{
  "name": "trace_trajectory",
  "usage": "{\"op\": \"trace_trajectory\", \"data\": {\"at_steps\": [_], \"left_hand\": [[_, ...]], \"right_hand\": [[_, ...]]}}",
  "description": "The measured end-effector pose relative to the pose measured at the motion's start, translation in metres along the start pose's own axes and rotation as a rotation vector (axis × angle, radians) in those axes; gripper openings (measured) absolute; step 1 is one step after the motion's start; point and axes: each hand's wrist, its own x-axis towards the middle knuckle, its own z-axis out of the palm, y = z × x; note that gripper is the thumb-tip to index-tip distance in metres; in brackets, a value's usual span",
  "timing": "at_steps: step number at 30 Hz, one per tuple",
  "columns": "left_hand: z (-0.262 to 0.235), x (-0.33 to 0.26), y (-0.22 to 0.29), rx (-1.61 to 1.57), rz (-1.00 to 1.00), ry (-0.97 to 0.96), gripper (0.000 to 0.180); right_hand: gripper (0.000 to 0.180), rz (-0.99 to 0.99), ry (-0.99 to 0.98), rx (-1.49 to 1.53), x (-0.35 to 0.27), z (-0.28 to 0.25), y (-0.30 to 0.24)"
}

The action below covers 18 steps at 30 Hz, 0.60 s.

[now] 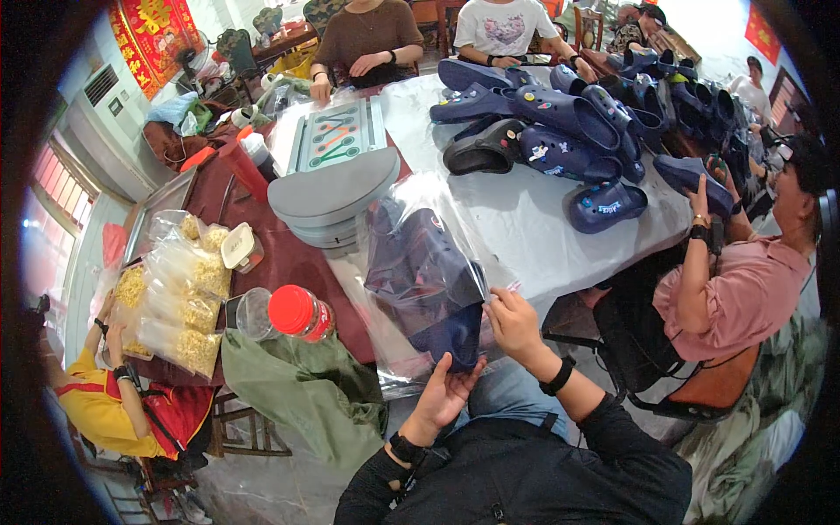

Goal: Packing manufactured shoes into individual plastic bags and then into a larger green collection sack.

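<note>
A pair of navy clogs (420, 254) is partly inside a clear plastic bag (376, 332) at the table's near edge. The end of a clog pokes out toward me. My left hand (444, 395), palm up, has its thumb and fingers around that end. At the bag's right edge my right hand (522, 325) is closed in a pinch on the plastic film. Creases and glare on the bag blur how far in each clog lies. Just beyond the bag stands a stack of grey half-round pieces (337, 197).
Loose dark clogs (569, 153) are heaped at the back right. Left of me are a red-lidded jar (302, 312), green cloth (302, 385) and bags of yellow food pieces (188, 341). A person in pink (726, 297) sits to the right with a clog; others sit around the table.
</note>
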Motion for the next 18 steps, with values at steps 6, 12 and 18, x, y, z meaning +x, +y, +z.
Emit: {"op": "trace_trajectory", "data": {"at_steps": [6,12,18], "left_hand": [[0.011,0.003,-0.004,0.003,0.088,0.053,0.045],[0.021,0.011,-0.008,-0.066,0.120,0.080,0.045],[0.007,0.026,-0.005,-0.114,0.147,0.033,0.043]], "right_hand": [[0.014,-0.044,0.018,0.029,-0.006,-0.003,0.002],[0.012,-0.012,-0.067,0.070,-0.006,-0.007,-0.002],[0.015,-0.177,-0.126,0.113,-0.005,-0.017,0.001]]}}
